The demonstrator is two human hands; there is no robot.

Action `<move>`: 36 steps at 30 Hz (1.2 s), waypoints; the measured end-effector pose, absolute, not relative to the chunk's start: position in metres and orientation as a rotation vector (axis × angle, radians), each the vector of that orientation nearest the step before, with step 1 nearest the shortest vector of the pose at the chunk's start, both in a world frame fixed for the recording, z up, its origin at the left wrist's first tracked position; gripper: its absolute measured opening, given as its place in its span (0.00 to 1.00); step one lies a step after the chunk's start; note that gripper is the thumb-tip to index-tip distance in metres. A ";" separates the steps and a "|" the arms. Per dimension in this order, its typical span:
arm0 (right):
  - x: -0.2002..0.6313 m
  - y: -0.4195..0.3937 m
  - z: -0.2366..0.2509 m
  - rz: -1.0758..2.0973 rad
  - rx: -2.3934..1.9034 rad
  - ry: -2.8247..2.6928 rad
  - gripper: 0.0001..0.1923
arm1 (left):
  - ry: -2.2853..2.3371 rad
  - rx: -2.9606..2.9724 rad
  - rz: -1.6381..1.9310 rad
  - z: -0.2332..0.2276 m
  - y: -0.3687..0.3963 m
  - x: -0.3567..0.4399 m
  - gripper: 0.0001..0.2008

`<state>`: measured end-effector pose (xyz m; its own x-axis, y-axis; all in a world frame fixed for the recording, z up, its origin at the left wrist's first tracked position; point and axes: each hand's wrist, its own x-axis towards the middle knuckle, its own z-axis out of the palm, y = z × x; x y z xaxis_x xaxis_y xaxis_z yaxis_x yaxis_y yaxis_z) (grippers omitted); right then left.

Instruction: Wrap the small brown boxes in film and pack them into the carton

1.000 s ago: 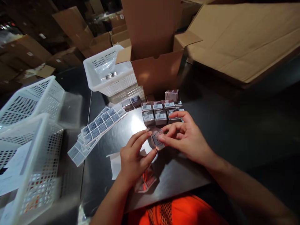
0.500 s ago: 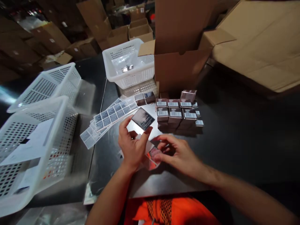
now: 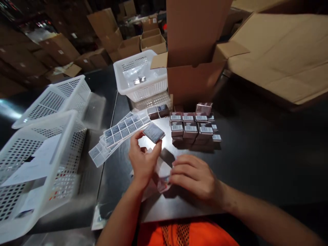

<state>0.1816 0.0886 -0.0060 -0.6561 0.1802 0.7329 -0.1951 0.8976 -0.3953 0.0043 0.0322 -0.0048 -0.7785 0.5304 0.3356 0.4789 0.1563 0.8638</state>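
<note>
A small, flat-topped box (image 3: 153, 132) is pinched between the thumb and fingers of my left hand (image 3: 143, 157), tilted above the metal table. Below it, a glossy, see-through sheet (image 3: 163, 169) lies between my hands. My right hand (image 3: 196, 176) has its fingers curled together at the right edge of that sheet; the thumb is hidden. Sheets of grey printed labels (image 3: 124, 131) overlap to the left of my left hand. Stacked small brown boxes (image 3: 190, 128) with white barcode labels stand beyond my right hand. Two similar dark boxes (image 3: 158, 111) sit behind the held one.
A white plastic basket (image 3: 143, 92) holding clear bags and small silvery pieces stands at the back. Beside it is an open cardboard box (image 3: 194, 80). Two more white baskets (image 3: 63, 136) (image 3: 51, 97) are on the left, the nearer with papers inside. Large cardboard (image 3: 279, 58) fills the back right.
The held box has turned, its upper face now paler grey. My right hand's fingers have closed together and moved slightly down, and the glossy sheet has shifted. The whole view has tilted a little.
</note>
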 end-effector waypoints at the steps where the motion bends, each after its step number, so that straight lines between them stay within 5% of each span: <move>1: 0.184 0.091 -0.002 0.713 0.073 -2.159 0.08 | 2.261 0.997 1.742 -0.005 0.033 0.003 0.24; 7: 0.202 0.115 0.015 1.378 -0.308 -1.568 0.04 | 1.563 1.007 1.579 -0.009 0.037 0.009 0.24; 13: 0.207 0.127 0.019 1.849 -0.736 -1.366 0.18 | 1.287 1.021 1.348 -0.014 0.032 0.021 0.25; 20: 0.203 0.119 0.028 1.973 -0.823 -1.312 0.33 | 1.237 1.024 1.357 -0.020 0.029 0.021 0.27; 36: 0.204 0.120 0.023 1.950 -0.788 -1.329 0.30 | 1.208 1.038 1.371 -0.026 0.028 0.021 0.26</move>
